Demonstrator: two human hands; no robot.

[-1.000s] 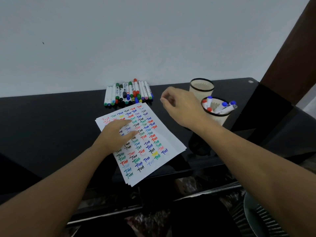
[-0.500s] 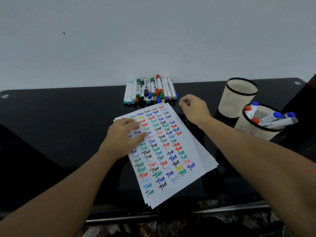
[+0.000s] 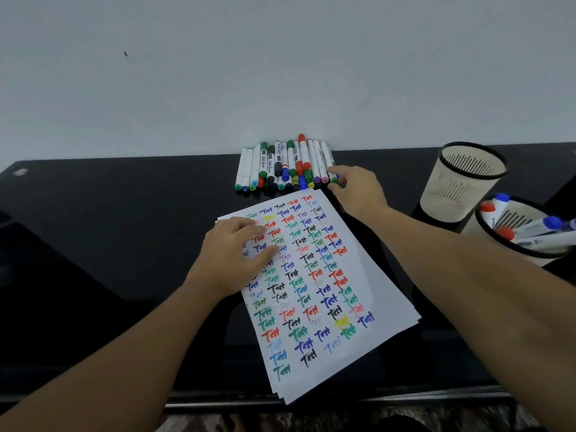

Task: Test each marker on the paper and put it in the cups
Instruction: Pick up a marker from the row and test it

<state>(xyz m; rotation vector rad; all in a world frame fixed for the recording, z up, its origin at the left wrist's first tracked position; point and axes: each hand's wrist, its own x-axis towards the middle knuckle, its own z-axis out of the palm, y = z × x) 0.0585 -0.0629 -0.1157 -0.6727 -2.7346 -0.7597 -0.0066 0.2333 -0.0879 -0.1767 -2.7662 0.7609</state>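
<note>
Right hand (image 3: 358,190) reached marker row (image 3: 283,163), fingers pinching end marker (image 3: 328,163); left hand (image 3: 232,260) flat on paper (image 3: 367,275).

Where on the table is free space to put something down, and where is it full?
Bare tabletop lies left of the paper and the marker row. It is crowded on the right, where the right hand reaches beside the empty cup and filled cup.

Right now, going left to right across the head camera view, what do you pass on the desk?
Left hand flat on the paper → paper covered in "Test" marks → right hand at the right end of the marker row → empty cup → cup holding markers.
</note>
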